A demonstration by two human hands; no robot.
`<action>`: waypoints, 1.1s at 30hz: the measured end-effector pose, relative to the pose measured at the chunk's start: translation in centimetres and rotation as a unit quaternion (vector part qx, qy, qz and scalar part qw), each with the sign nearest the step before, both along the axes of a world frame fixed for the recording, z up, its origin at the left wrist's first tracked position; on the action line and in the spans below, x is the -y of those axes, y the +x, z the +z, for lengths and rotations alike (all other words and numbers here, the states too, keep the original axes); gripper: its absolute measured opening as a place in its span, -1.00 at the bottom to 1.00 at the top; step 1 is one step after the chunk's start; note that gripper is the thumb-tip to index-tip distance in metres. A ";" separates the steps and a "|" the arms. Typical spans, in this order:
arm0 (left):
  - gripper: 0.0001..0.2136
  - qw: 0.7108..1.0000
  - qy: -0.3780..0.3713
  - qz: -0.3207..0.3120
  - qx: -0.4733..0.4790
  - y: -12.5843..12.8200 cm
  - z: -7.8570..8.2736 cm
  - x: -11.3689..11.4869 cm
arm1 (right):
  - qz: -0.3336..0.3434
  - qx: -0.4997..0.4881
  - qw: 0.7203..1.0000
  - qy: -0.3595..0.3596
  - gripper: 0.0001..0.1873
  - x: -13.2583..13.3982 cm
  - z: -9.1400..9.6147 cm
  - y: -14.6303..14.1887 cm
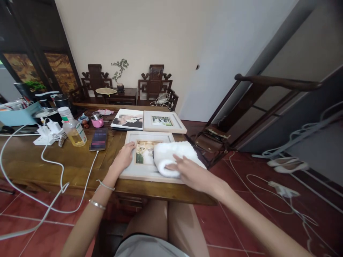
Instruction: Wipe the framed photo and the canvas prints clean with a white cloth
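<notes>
A picture frame (123, 173) with a pale wooden border lies flat on the table in front of me, a small photo (142, 153) set in its wide mount. My left hand (125, 157) grips the frame's left side, fingers curled over the edge. My right hand (189, 173) is closed on a folded white towel (178, 151), with fingertips pressed into its fold. The towel rests on the right half of the frame and covers part of the photo.
Behind lie a second frame (177, 123) and a photo panel (128, 118). To the left are a phone (98, 140) on a cable, a bottle of yellow liquid (76, 134), a pink cup (97, 120) and a power strip (44, 138). A wooden chair (227, 107) stands right.
</notes>
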State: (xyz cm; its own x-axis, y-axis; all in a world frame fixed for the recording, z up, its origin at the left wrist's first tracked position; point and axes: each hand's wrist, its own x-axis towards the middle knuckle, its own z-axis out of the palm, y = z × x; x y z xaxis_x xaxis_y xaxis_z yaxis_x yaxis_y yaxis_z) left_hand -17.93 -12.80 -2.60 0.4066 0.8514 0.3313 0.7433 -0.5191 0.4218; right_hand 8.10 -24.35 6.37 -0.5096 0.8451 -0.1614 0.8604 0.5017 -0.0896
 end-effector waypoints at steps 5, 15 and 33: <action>-0.58 1.000 -0.008 0.007 0.004 0.0 0.1 0.1 | 0.004 -0.011 0.998 -0.057 -0.19 5.4 1.7 -0.7; -0.48 0.999 -0.014 -0.026 -0.027 -0.2 0.9 0.1 | -0.083 -0.038 0.988 0.122 -0.25 -7.1 -3.1 -0.1; -0.54 1.000 -0.008 0.000 0.001 -0.1 -0.3 -0.3 | 0.020 -0.041 0.997 -0.060 -0.16 3.6 0.8 -1.7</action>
